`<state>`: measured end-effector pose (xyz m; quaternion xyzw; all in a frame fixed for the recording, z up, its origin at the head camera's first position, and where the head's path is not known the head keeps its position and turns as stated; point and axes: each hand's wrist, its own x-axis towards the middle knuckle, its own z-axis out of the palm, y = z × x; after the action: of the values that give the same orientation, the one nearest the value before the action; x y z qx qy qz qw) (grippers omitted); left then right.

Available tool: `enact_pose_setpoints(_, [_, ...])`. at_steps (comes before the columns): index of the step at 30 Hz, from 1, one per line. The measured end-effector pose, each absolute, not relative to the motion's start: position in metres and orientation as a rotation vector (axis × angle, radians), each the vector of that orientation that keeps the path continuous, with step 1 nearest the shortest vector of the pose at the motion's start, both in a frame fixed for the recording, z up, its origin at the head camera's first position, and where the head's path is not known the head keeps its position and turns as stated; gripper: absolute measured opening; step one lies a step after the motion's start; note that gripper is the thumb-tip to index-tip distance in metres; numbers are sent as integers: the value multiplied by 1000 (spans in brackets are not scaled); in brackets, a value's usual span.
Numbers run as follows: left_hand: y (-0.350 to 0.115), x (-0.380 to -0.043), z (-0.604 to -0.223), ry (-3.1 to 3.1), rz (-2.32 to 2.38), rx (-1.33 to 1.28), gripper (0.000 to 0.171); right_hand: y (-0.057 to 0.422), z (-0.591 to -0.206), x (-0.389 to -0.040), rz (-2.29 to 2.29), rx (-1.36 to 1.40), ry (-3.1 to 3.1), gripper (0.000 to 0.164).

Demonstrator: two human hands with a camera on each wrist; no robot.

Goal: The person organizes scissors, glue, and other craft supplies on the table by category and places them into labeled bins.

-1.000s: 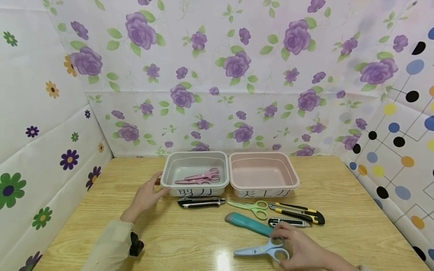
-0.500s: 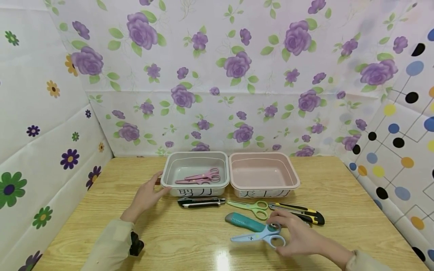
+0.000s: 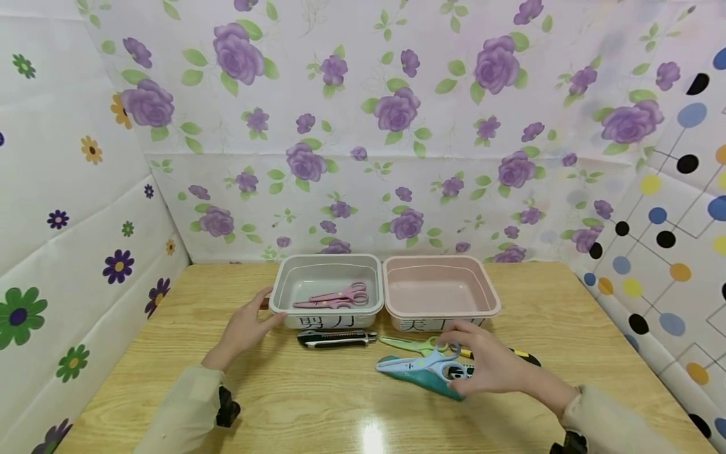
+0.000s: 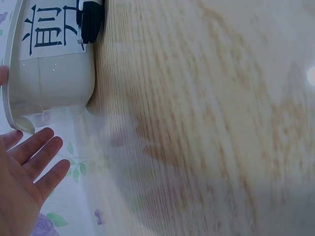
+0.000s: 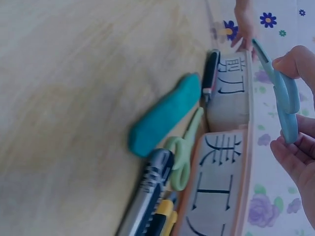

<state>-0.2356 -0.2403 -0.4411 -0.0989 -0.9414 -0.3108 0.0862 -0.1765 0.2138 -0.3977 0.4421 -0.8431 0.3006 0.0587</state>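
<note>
In the head view my right hand pinches the handle loops of light blue scissors, thumb below and fingers above. Their blades point left, overlapping a teal box cutter; the right wrist view shows the scissors raised above the table. My left hand rests at the left end of a grey bin, thumb near its front corner. Seen from the left wrist, that hand's fingers are extended and relaxed beside the bin rim. Two pink scissors lie inside the grey bin.
A pink bin adjoins the grey one; both carry labels. In front lie a black utility knife, green scissors, a silver utility knife and a yellow-black utility knife, partly behind my right hand. Flowered cloth rises behind.
My right hand has lifted the light blue scissors and carried them away from the near edge, toward the bins. The left hand stays at the grey bin.
</note>
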Motion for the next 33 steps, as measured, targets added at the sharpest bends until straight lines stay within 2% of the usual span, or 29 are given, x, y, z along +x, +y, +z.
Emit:
enact_pose_setpoints(18, [-240,-237,-442,-2804,-925,-297,73,187,-382,-217,863,1310,-2457,50])
enact_pose_setpoints(33, [-240,-237,-441,-2790,-945,-300,73,167,-371,-220,812,1218,-2530,51])
